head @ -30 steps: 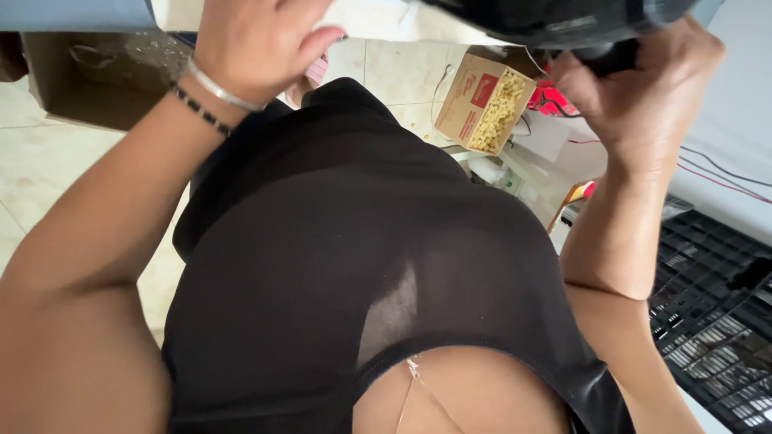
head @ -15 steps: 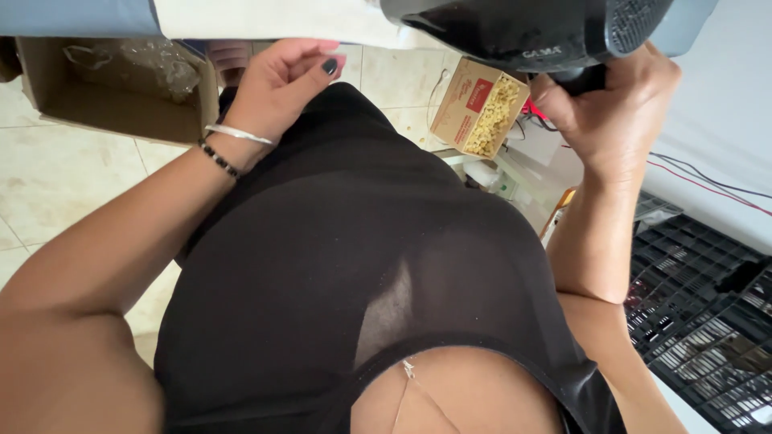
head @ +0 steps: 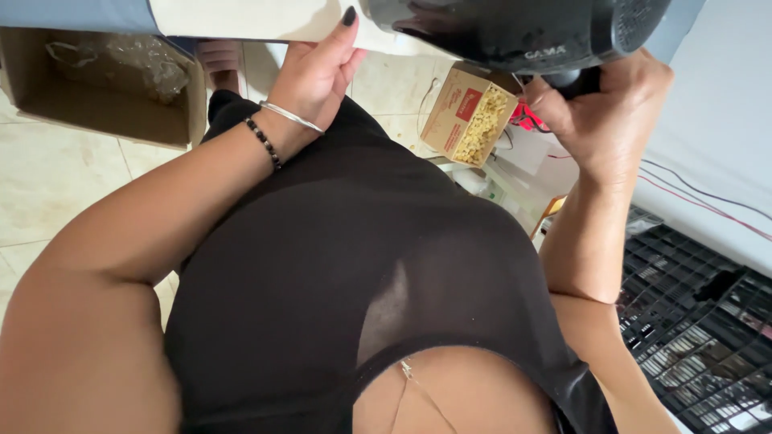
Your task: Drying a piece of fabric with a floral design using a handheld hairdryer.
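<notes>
Gripping the handle of a glossy black plastic hair dryer (head: 515,32), our right hand (head: 607,120) is closed; our left hand (head: 318,72), fingers loosely spread, touches a pale flat board (head: 249,18) beside it.

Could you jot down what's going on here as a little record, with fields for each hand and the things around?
Right hand: grips the handle of a black hair dryer, held up high
Left hand: fingers raised against a pale flat surface
Left wrist: silver bangle and dark bead bracelet
Floor left: open cardboard box holding clear plastic
Floor centre: small carton, yellow contents
Lower right: black wire grid
</notes>
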